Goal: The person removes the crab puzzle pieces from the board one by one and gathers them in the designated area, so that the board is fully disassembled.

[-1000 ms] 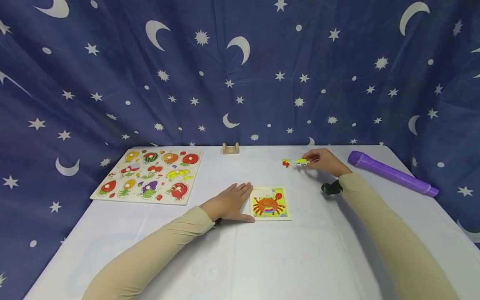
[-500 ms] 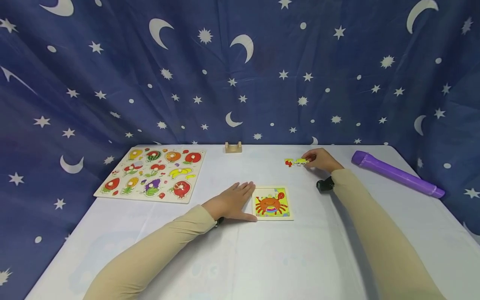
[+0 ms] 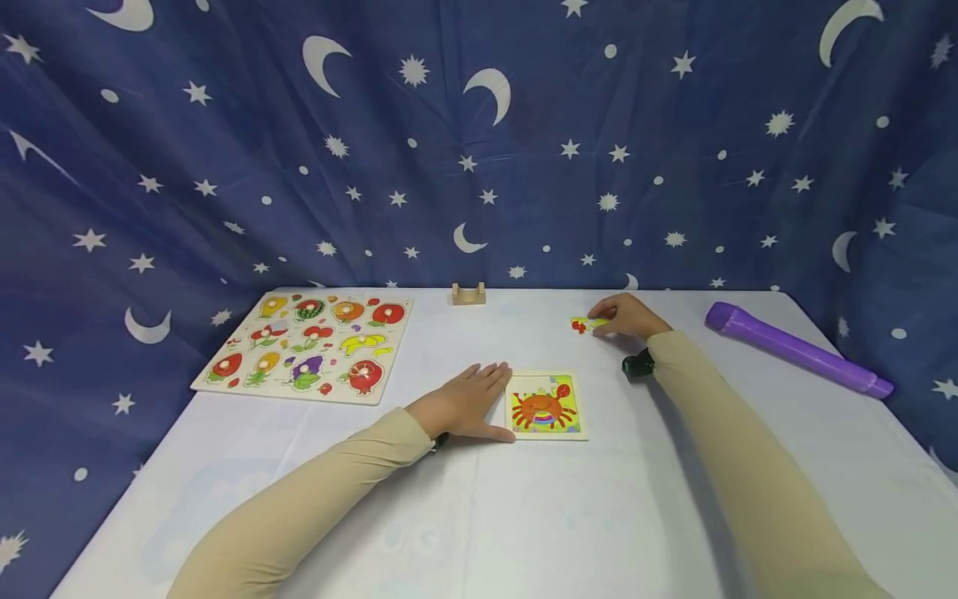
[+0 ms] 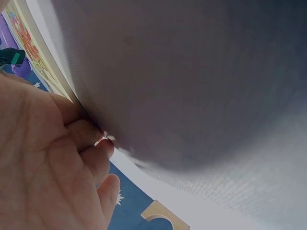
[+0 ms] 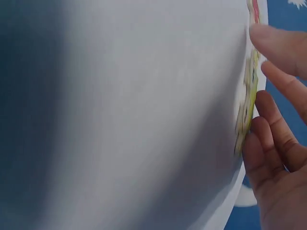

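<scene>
A small square crab puzzle [image 3: 542, 410] lies on the white table, a pale bare strip along the upper part of its frame. My left hand [image 3: 467, 403] rests against the frame's left edge with fingers spread; the left wrist view has its fingertips at the frame's side. Farther back on the right, my right hand [image 3: 627, 316] holds a yellow-green puzzle piece [image 5: 249, 103] between thumb and curved fingers, low at the tabletop. A red-and-yellow puzzle piece [image 3: 579, 327] sits just left of those fingertips. The fingers partly cover the pieces in the head view.
A fruit peg-puzzle board [image 3: 299, 345] lies at the back left. Near the back edge stands a small wooden cradle [image 3: 468, 294]. A purple toy microphone [image 3: 797, 349] lies at the right. Behind the table hangs a blue curtain [image 3: 539, 166] with moons and stars.
My right hand has shifted left across the yellow-green piece, towards the red-and-yellow one. The left hand stays against the crab puzzle. The whole head view has drifted slightly.
</scene>
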The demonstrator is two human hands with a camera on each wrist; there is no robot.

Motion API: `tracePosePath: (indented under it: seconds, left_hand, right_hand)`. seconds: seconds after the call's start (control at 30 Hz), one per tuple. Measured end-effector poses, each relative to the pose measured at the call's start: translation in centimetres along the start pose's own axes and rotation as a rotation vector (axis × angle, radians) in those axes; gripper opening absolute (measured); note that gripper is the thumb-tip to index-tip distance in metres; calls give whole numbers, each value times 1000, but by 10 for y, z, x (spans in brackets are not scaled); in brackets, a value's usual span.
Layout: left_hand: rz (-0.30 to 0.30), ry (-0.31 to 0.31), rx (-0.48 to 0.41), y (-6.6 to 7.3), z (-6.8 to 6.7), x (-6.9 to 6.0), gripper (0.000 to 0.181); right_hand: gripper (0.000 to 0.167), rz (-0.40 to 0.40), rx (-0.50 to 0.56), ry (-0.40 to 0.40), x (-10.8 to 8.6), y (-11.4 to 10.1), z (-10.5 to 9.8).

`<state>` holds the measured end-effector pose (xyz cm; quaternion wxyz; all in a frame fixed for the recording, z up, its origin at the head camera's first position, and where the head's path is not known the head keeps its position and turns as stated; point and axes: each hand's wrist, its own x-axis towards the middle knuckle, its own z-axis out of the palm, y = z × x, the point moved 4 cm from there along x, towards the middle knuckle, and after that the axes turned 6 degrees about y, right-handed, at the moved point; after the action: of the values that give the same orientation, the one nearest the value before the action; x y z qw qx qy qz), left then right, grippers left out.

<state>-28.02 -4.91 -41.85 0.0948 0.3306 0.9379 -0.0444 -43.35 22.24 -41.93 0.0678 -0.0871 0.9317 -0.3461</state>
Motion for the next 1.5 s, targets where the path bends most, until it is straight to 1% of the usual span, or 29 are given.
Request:
tracePosePath:
  seconds: [0.1, 0.43, 0.57, 0.83, 0.93, 1.03, 1.2, 1.37, 1.5]
  left_hand:
    - [0, -7, 0, 1, 1, 2, 103]
    - [-4, -2, 1, 4, -1, 1, 103]
    - [-6, 1, -2, 4, -2, 1, 103]
    - [-9, -13, 13, 2, 1, 1, 103]
    - [-19, -16, 17, 0, 1, 0, 104]
    - [-15, -10, 12, 0, 0, -1, 103]
    - [0, -1, -1, 2, 1, 0, 103]
    - [-9, -11, 9, 0, 2, 1, 103]
    - [-6, -5, 11, 0, 1, 1, 103]
  right_hand:
    - [35, -21, -21, 8, 0, -8, 3]
    - [27, -27, -72, 41, 5, -21, 12]
    - [28, -7, -72, 44, 8, -20, 15]
    - [39, -4, -30, 14, 8, -8, 10]
    - [40, -17, -19, 5, 9, -12, 12]
    - [39, -38, -25, -5, 10, -18, 16]
    - [35, -22, -61, -2, 13, -22, 21]
    - [33, -30, -74, 1, 13, -27, 21]
    - [32, -28, -79, 11, 12, -28, 21]
